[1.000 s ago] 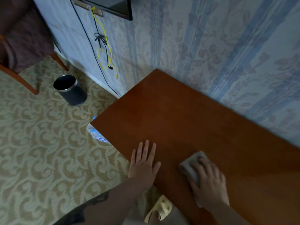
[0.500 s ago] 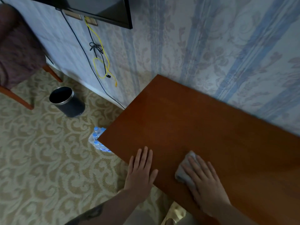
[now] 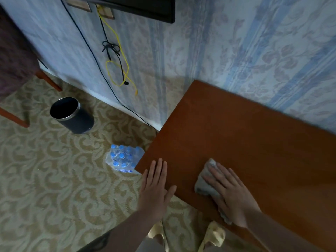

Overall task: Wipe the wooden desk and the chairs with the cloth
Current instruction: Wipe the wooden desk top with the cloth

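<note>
The reddish-brown wooden desk (image 3: 245,142) stands against the wallpapered wall and fills the right of the view. My right hand (image 3: 231,195) lies flat on a grey cloth (image 3: 204,182) and presses it onto the desk near the front edge. My left hand (image 3: 154,188) rests flat with fingers together on the desk's near left corner, holding nothing. A wooden chair with a dark purple seat (image 3: 12,66) is at the far left, partly cut off.
A dark round waste bin (image 3: 71,115) stands on the patterned carpet left of the desk. A wrapped pack of water bottles (image 3: 123,159) lies by the desk's left edge. Black and yellow cables (image 3: 116,66) hang down the wall under a dark screen (image 3: 145,6).
My right hand has slid the cloth a little to the left along the desk's front. The view has shifted, showing more of the carpet and the bottle pack.
</note>
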Action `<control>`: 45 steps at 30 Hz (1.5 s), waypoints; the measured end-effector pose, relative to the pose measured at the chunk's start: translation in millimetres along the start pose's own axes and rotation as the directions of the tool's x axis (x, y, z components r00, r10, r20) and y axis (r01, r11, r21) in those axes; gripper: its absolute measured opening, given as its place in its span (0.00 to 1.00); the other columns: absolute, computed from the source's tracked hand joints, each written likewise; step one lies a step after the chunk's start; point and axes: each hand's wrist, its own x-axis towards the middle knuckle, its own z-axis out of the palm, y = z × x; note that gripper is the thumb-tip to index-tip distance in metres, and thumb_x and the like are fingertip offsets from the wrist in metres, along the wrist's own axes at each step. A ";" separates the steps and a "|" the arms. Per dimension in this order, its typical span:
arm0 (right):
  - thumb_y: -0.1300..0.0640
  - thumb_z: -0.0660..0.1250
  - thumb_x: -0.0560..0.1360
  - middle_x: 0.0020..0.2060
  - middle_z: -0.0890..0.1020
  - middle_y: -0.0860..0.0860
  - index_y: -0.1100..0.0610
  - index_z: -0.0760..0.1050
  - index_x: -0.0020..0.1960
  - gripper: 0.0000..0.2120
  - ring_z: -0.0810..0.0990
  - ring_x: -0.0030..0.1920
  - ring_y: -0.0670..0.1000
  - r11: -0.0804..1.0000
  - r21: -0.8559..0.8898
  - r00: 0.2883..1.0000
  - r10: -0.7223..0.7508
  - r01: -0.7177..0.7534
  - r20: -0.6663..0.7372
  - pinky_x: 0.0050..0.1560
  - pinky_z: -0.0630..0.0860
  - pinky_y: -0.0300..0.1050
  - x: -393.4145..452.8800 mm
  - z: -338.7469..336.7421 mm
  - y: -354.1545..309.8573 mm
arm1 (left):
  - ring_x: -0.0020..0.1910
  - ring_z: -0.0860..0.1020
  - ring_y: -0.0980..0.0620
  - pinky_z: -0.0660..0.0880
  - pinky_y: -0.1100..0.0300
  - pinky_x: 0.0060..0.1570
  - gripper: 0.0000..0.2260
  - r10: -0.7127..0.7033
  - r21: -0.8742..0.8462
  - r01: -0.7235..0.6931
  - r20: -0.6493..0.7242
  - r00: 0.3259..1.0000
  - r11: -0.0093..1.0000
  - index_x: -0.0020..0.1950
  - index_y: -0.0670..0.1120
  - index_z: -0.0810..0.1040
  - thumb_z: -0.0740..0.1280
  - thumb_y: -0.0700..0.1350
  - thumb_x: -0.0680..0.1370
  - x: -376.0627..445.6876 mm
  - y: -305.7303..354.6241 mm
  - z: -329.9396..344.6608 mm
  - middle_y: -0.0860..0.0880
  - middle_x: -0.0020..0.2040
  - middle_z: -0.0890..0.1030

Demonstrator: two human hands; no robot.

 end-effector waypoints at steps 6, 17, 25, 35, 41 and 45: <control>0.46 0.47 0.80 0.79 0.52 0.52 0.48 0.52 0.79 0.27 0.45 0.78 0.56 0.646 0.322 0.689 0.724 -0.692 0.029 0.76 0.44 0.58 122.1 -18.6 -105.6 | 0.78 0.44 0.51 0.45 0.50 0.73 0.30 -0.254 -0.255 0.223 -0.095 0.962 0.941 0.79 0.46 0.47 0.41 0.61 0.81 1.9 -18.0 5.3 0.49 0.79 0.48; 0.44 0.43 0.81 0.79 0.45 0.45 0.45 0.45 0.79 0.27 0.40 0.78 0.51 0.842 0.243 0.874 0.481 -0.482 0.070 0.77 0.42 0.51 153.7 -22.8 -60.1 | 0.78 0.51 0.47 0.50 0.47 0.73 0.27 -0.040 -0.053 0.036 -0.085 0.996 0.998 0.77 0.41 0.56 0.43 0.54 0.82 23.8 -49.0 -7.2 0.45 0.79 0.54; 0.47 0.45 0.79 0.78 0.54 0.45 0.47 0.58 0.77 0.27 0.42 0.78 0.47 0.908 0.403 0.993 0.112 -0.119 0.041 0.77 0.42 0.48 197.6 -38.3 -119.4 | 0.77 0.53 0.45 0.51 0.45 0.72 0.28 -0.029 -0.051 0.026 -0.040 0.999 0.998 0.77 0.40 0.57 0.41 0.55 0.83 23.7 -54.7 -7.0 0.43 0.77 0.59; 0.51 0.52 0.81 0.79 0.47 0.47 0.46 0.47 0.79 0.28 0.39 0.78 0.51 0.368 0.329 0.432 0.889 -0.870 0.148 0.76 0.36 0.51 145.7 -30.6 -86.1 | 0.74 0.61 0.49 0.57 0.47 0.69 0.28 0.028 -0.160 -0.022 0.038 0.999 0.987 0.74 0.42 0.66 0.42 0.56 0.82 64.6 -3.3 -19.7 0.45 0.75 0.64; 0.48 0.55 0.77 0.77 0.60 0.48 0.49 0.57 0.78 0.29 0.53 0.78 0.51 0.841 0.238 0.871 0.487 -0.486 0.061 0.74 0.51 0.51 52.5 -16.3 -113.0 | 0.76 0.57 0.45 0.53 0.44 0.72 0.37 0.133 -0.047 -0.131 0.028 0.991 0.990 0.76 0.41 0.60 0.50 0.65 0.76 60.8 -7.5 -13.3 0.43 0.77 0.58; 0.48 0.55 0.76 0.76 0.62 0.47 0.47 0.59 0.77 0.29 0.54 0.77 0.50 0.795 0.199 0.816 0.574 -0.574 0.060 0.74 0.53 0.53 -23.4 -5.6 -71.1 | 0.76 0.58 0.44 0.53 0.43 0.72 0.36 0.145 -0.011 -0.145 0.014 0.989 0.989 0.76 0.43 0.61 0.49 0.67 0.77 61.9 -7.5 -12.5 0.43 0.77 0.59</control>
